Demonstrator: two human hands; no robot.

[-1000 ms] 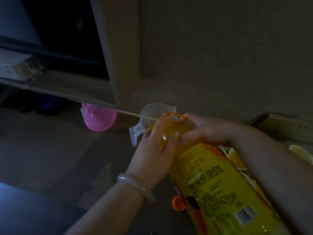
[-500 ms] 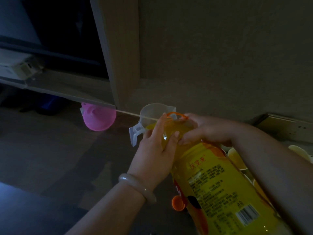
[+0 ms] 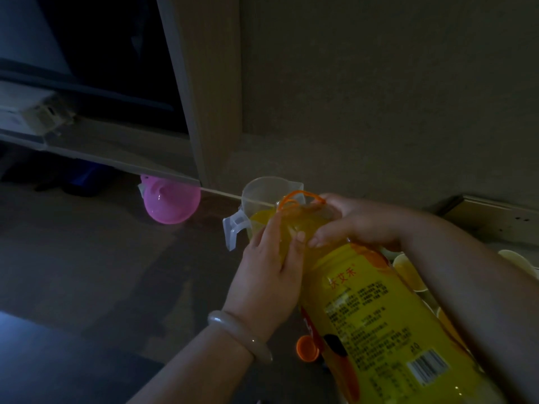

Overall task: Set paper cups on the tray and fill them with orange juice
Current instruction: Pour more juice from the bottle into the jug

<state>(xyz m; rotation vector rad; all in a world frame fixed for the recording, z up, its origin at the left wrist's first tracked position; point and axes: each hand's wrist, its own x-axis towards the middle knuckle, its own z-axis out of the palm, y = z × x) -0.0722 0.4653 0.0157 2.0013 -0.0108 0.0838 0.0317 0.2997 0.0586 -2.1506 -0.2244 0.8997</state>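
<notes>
The orange juice bottle (image 3: 379,310) lies tilted forward across the lower right of the view. Its neck dips into a clear plastic jug (image 3: 262,191) that already holds some juice. Both hands are closed on it. The left hand (image 3: 268,272), with a pale bangle (image 3: 239,333) at the wrist, wraps the shoulder from the side. The right hand (image 3: 355,220) curls over the top of the neck, beside the orange carry loop (image 3: 297,196).

The paper cups (image 3: 408,269) stand behind the right forearm, several showing yellow inside. Whatever they stand on is hidden, so I cannot tell whether it is the tray. The bottle's orange cap (image 3: 306,346) lies on the bench just left of the bottle.

The step in hand looks like decanting into the jug, so the small cups can be filled from a lighter spout. The bottle is big and fairly full, so the tilt should be raised slowly and the mouth held inside the rim. It is best to stop before the level nears the jug's lip, since a gulp of air could splash juice out.

The bench (image 3: 102,258) is dark and dimly lit. A pink rounded plastic piece (image 3: 172,202) sits at its back under a low shelf (image 3: 116,153), and a plain wall (image 3: 379,97) rises behind the jug.
</notes>
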